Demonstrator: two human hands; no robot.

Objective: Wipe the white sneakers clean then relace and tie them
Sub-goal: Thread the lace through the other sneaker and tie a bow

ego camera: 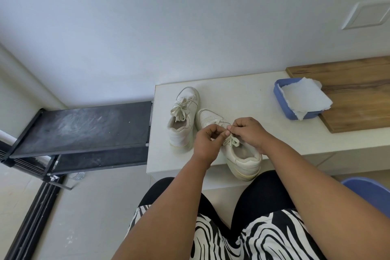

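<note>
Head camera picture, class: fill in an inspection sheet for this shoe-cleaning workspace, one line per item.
Surface: pale cream table, with a wooden board at its right end.
Job's things: left white sneaker, bow tied; right white sneaker, lace being tied.
Clutter: blue plastic tray holding white paper towel.
Grippers: left hand and right hand both pinch the lace.
Cables: nothing seen.
Surroundings: black metal rack left of the table; white wall; blue chair.

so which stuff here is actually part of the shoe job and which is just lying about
Part of the job:
near sneaker, being tied
its lace, pinched by left hand and right hand
far sneaker, already tied
blue tray of paper towel

Lying about:
wooden board
black rack
</note>
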